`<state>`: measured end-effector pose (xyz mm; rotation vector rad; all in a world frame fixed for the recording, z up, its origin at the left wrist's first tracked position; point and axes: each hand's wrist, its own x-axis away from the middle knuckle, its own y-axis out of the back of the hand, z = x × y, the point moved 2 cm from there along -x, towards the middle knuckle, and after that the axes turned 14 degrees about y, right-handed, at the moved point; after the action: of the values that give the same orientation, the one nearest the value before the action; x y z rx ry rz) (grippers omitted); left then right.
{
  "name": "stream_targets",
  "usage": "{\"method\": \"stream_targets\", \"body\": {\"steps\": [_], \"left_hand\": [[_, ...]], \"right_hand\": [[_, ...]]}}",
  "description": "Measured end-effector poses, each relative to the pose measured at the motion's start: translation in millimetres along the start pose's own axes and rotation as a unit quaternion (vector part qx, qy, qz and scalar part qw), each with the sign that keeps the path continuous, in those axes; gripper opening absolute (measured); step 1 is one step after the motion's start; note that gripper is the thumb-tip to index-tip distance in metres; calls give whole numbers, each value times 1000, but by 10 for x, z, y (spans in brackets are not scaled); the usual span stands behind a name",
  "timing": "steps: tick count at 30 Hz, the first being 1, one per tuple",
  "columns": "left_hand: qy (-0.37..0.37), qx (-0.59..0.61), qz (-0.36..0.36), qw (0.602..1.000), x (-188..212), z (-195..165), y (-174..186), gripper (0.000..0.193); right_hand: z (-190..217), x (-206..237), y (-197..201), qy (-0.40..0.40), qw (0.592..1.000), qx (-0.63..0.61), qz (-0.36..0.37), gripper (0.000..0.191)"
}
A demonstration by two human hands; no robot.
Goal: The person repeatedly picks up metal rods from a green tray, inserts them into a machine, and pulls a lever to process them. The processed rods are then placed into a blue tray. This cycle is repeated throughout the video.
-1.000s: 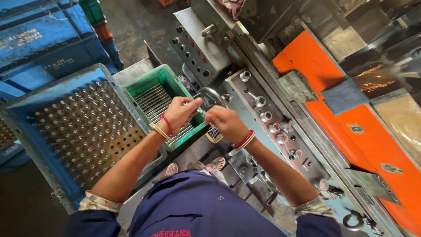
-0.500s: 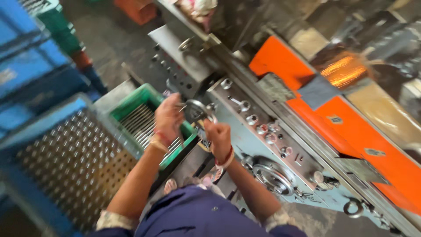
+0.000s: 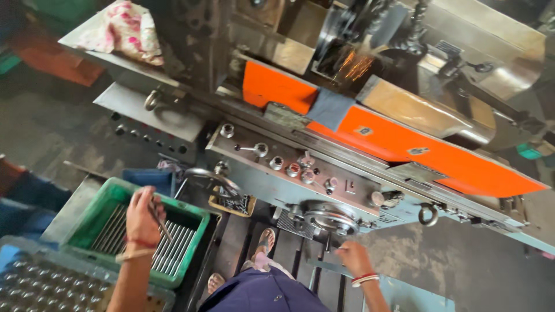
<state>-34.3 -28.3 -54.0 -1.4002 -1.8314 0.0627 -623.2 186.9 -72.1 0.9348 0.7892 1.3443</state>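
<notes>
Workshop floor, grinding machine ahead; nearest, left hand [image 3: 141, 216] now sits over the green crate [image 3: 193, 216], fingers pinched on a thin metal rod [image 3: 159, 219] above the rods laid in it; blue perforated tray [image 3: 34, 286] just beside; both hands have come off the upper handwheel [image 3: 211, 176] where they were a second ago; right hand [image 3: 354, 259] now lies just below the lower handwheel [image 3: 330, 218], fingers loosely curled, holding nothing visible; farther back, orange guard [image 3: 404, 147] and sparks [image 3: 352, 66] at the wheel.
</notes>
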Motion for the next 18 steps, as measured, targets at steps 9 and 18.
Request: {"method": "stream_targets", "body": {"steps": [9,18], "left_hand": [[-144,-103,280,944,458,-1273,-3170,12],[-87,-122,452,879,240,-1051,-5603,15]], "right_hand": [[-659,-599,2418,30,902,251,-350,17],[-1453,-1335,4381,6,805,388,-449,18]]}}
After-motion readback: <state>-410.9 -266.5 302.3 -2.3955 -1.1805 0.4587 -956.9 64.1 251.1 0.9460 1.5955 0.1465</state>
